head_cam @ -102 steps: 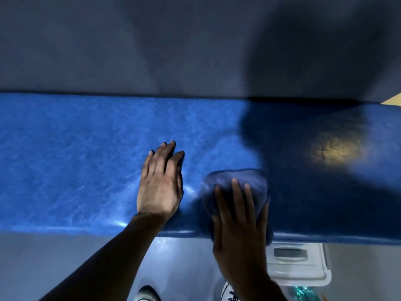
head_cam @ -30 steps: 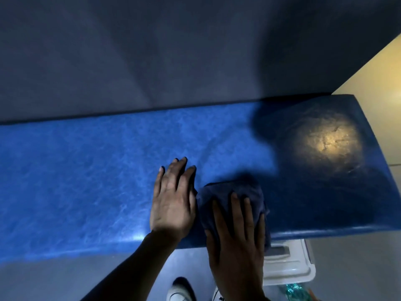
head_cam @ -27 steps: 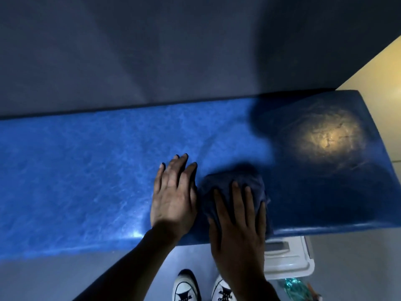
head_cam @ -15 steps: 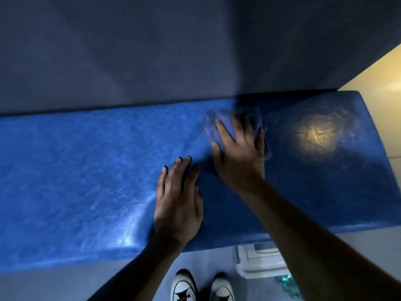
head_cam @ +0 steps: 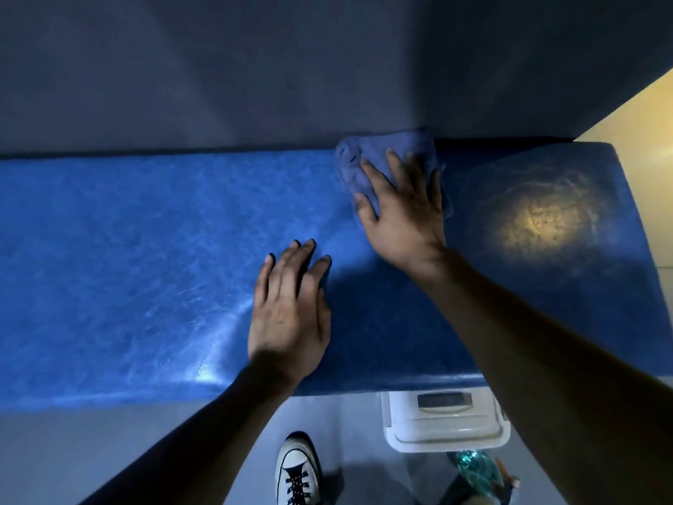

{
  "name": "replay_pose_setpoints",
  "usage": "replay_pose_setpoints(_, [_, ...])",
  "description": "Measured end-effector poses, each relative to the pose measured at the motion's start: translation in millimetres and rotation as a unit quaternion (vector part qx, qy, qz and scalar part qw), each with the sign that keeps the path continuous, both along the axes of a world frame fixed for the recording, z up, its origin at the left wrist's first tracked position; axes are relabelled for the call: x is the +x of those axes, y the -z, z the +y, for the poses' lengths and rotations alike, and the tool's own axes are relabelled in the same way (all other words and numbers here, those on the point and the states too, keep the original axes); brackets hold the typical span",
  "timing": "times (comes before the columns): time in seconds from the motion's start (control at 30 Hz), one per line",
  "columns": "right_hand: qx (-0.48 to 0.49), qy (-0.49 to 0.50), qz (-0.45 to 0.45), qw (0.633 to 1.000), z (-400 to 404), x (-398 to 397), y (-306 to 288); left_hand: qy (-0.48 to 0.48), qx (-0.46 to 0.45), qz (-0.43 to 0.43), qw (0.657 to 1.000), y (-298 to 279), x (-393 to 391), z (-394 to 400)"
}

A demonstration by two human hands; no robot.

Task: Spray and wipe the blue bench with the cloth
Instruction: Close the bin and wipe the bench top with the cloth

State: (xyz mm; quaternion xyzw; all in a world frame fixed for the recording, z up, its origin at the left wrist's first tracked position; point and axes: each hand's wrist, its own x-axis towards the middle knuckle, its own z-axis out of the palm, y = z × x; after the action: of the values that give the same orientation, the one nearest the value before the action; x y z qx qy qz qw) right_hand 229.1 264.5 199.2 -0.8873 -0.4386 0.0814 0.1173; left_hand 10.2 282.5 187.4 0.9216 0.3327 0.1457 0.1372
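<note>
Right hand (head_cam: 404, 209) outstretched far forward, fingers spread flat; left hand (head_cam: 289, 315) palm-down, nearer.

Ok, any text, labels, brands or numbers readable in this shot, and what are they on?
None can be read.
White bin under the bench: a dark panel on its lid, too blurred to show any text.
Shoe: a dark mark on the toe, no legible lettering.
Teal bottle on the floor: no readable label.
Cloth, bench and wall: no writing visible.
</note>
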Motion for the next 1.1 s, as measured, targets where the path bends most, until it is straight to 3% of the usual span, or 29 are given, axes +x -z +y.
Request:
replay_pose_setpoints(0.13, [0.041,-0.01,-0.072,0.997,-39,-23,6,-0.008,0.01,0.022,1.0,-6,4,-5])
replay_pose_setpoints(0.37, [0.028,-0.015,-0.049,0.998,-138,-79,-5,-0.018,-0.027,0.05,0.998,-17,6,-10])
replay_pose_setpoints(0.5, [0.027,-0.002,-0.033,0.999,-186,-101,-8,-0.062,-0.035,0.003,0.997,-28,24,-25])
replay_pose_setpoints(0.63, [0.024,0.019,-0.029,0.999,-212,-108,-5,-0.016,-0.065,-0.011,0.998,-26,59,-46])
replay_pose_setpoints(0.87, [-0.024,0.004,-0.028,0.999,-191,-83,-7,-0.015,-0.021,0.029,0.999,-7,67,-53])
replay_pose_setpoints(1.1, [-0.037,-0.022,-0.051,0.998,-116,14,-3,-0.02,0.018,0.062,0.998,-3,69,-54])
